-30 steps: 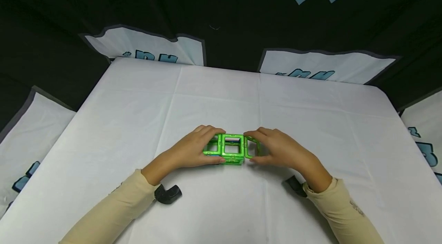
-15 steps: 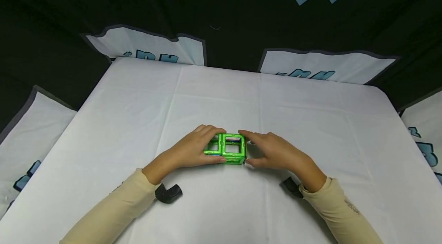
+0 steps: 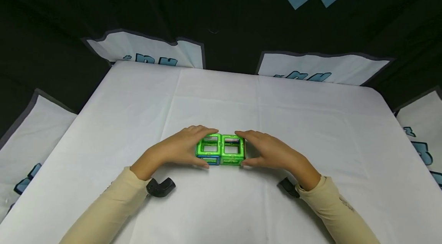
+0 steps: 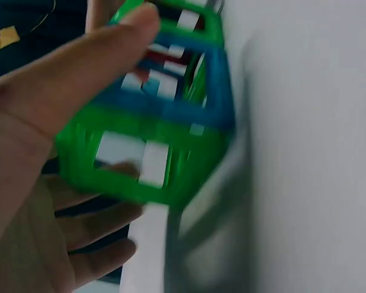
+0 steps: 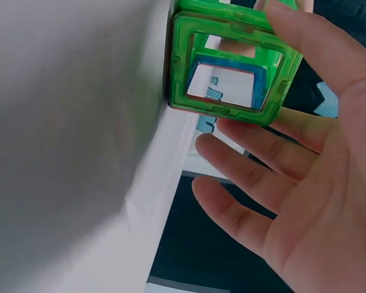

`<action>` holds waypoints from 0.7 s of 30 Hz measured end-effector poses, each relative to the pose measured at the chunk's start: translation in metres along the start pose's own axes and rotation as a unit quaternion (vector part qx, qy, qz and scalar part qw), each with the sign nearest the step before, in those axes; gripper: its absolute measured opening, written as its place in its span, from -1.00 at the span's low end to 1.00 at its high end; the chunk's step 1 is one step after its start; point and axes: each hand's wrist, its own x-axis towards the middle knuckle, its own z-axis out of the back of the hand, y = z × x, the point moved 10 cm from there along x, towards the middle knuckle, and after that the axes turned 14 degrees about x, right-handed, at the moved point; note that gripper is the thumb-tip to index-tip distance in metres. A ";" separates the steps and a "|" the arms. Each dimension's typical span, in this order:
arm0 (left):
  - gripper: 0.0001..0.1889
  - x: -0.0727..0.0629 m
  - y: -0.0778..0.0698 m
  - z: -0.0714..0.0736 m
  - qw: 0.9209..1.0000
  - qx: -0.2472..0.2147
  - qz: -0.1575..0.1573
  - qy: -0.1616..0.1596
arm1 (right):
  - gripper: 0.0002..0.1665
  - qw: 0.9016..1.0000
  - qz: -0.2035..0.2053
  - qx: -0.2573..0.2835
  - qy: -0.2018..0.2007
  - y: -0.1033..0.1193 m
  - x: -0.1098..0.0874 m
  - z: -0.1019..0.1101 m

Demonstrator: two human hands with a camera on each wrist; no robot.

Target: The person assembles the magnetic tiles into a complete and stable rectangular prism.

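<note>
Two cubes of square magnetic tiles sit side by side, touching, on the white cloth in the head view. The left cube (image 3: 208, 145) has a green top and a blue front tile; the right cube (image 3: 232, 145) looks green on its top and front. My left hand (image 3: 176, 148) spans the left cube loosely, its thumb apart from the front face. With my right hand (image 3: 271, 150) I hold the right cube between thumb and fingers. In the right wrist view its green side tile (image 5: 232, 113) stands upright, and the other fingers are spread below it.
A white cloth (image 3: 207, 205) covers the table, which ends before dark curtains (image 3: 231, 14) at the back. A black wrist-worn piece (image 3: 160, 187) shows by the left sleeve, another (image 3: 288, 187) by the right sleeve.
My right hand swung a green tile leftward against the right cube's open side, and now grips there. My left hand has slid left and its thumb has come off the cubes' front.
</note>
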 end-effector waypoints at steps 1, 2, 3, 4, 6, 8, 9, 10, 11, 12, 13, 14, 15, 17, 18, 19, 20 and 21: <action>-0.06 0.000 0.003 0.000 1.000 -0.001 0.004 0.009 | -0.07 1.000 -0.001 0.005 0.001 -0.001 0.001 0.000; -0.07 0.000 0.005 0.000 1.000 0.000 0.006 0.013 | -0.07 1.000 -0.002 0.010 0.002 -0.003 0.002 0.001; -0.07 0.000 0.007 0.001 1.000 0.000 0.007 0.014 | -0.07 1.000 -0.003 0.017 0.004 -0.005 0.004 0.002; -0.08 0.002 0.009 0.002 1.000 0.001 0.009 0.013 | -0.07 1.000 -0.003 0.026 0.006 -0.007 0.007 0.003; -0.08 0.008 0.013 0.006 1.000 0.004 0.012 0.008 | -0.08 0.999 -0.004 0.049 0.010 -0.013 0.014 0.009; -0.07 0.017 0.019 0.010 1.000 0.005 0.016 0.003 | -0.08 0.997 -0.013 0.072 0.014 -0.022 0.023 0.016; -0.07 0.023 0.023 0.011 1.000 0.000 0.019 0.003 | -0.08 0.996 -0.018 0.083 0.016 -0.027 0.029 0.021; -0.07 0.029 0.027 0.013 1.000 -0.005 0.023 0.002 | -0.09 0.995 -0.023 0.092 0.016 -0.033 0.034 0.025; -0.06 0.036 0.032 0.013 1.000 -0.012 0.028 0.002 | -0.09 0.994 -0.029 0.100 0.016 -0.038 0.040 0.029; -0.07 0.042 0.036 0.013 0.999 -0.017 0.032 0.002 | -0.09 0.994 -0.036 0.105 0.016 -0.044 0.046 0.032; -0.06 0.048 0.040 0.012 0.999 -0.020 0.037 0.005 | -0.10 0.993 -0.046 0.110 0.018 -0.050 0.050 0.034; -0.06 0.053 0.044 0.009 0.999 -0.024 0.041 0.012 | -0.10 0.992 -0.054 0.114 0.023 -0.056 0.054 0.034; -0.06 0.057 0.047 0.006 0.998 -0.029 0.046 0.019 | -0.09 0.991 -0.062 0.118 0.029 -0.061 0.058 0.033; -0.03 0.062 0.052 0.000 0.998 -0.032 0.052 0.034 | -0.09 0.988 -0.078 0.124 0.039 -0.070 0.064 0.030; 0.00 0.064 0.054 -0.003 0.997 -0.029 0.055 0.040 | -0.07 0.988 -0.085 0.121 0.044 -0.074 0.065 0.028; 0.03 0.064 0.055 -0.004 0.997 -0.021 0.058 0.042 | -0.04 0.988 -0.091 0.115 0.044 -0.077 0.066 0.027; 0.06 0.063 0.057 -0.004 0.997 -0.014 0.063 0.040 | 0.01 0.990 -0.092 0.100 0.038 -0.078 0.066 0.028; 0.10 0.062 0.059 -0.002 0.997 -0.004 0.068 0.034 | 0.07 0.992 -0.093 0.082 0.028 -0.079 0.066 0.030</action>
